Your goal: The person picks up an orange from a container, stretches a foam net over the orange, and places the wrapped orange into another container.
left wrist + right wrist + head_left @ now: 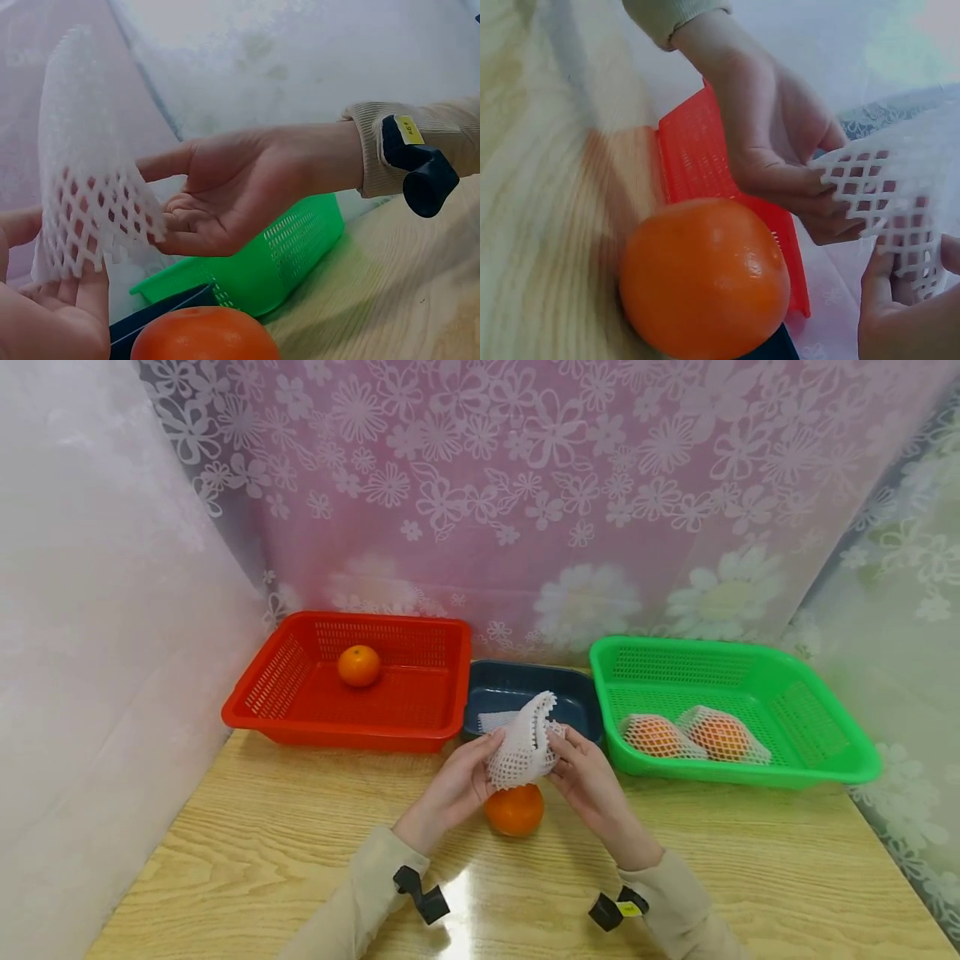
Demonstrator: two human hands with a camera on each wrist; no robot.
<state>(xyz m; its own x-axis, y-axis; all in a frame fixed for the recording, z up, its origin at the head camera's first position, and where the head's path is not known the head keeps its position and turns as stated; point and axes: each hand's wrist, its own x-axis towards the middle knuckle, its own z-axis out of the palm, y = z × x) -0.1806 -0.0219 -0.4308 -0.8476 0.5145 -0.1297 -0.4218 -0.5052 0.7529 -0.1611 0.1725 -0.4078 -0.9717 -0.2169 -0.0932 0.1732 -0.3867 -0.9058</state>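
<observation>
Between both hands is a white foam fruit net (pixel 519 752), its mesh stretched partly apart. The left hand (pixel 467 781) pinches one side of it, and the right hand (pixel 588 781) pinches the other. In the left wrist view the net (pixel 97 172) stands up above the fingers, with fingertips showing through its holes. An orange (pixel 514 811) sits on the table just beneath the net, outside it; in the right wrist view this orange (pixel 705 279) is close and bare.
A red basket (pixel 345 739) at left holds one orange (pixel 358 666). The green basket (pixel 750 774) at right holds two net-wrapped oranges (pixel 720 735). Between them stands a dark blue tray (pixel 540 674) with white netting (pixel 495 721) inside. A flowered curtain (pixel 525 485) hangs behind.
</observation>
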